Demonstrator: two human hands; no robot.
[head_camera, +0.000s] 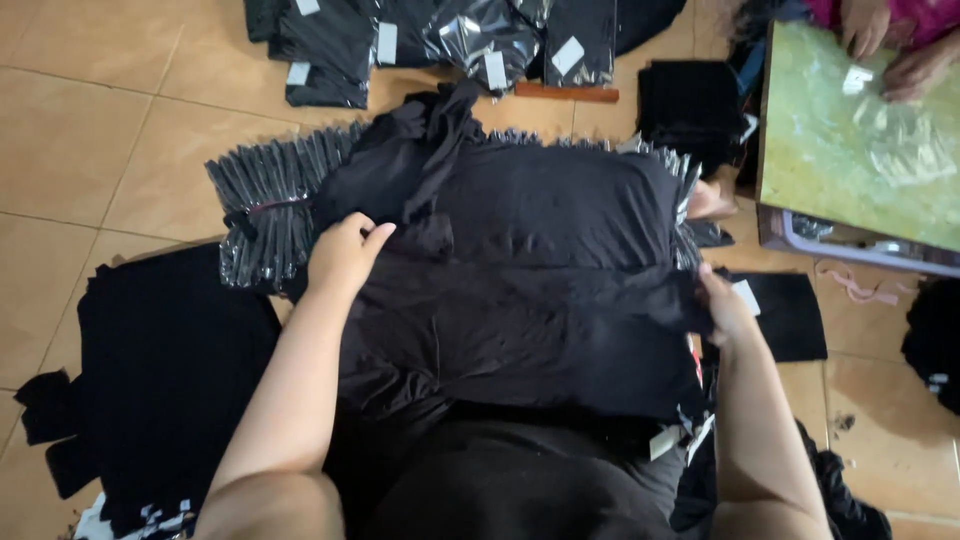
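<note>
Closest to me, a soft black fabric garment (520, 300) is spread across the person's lap, dead centre. The left hand (345, 255), at 9 o'clock of it, pinches a fold of cloth. The right hand (722, 308), at 3 o'clock, grips the opposite edge. Underneath is a fanned stack of clear plastic bags (270, 200). Further, at 12 o'clock, bagged black garments (440, 40); at 2 o'clock, another person's hands on a green-topped table (850, 140).

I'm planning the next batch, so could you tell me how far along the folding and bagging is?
Done: bagged black garments lie at the top. In hand: the left hand and right hand fold a black garment on a fan of clear bags. Left: the unbagged black stack beside the left arm.
</note>
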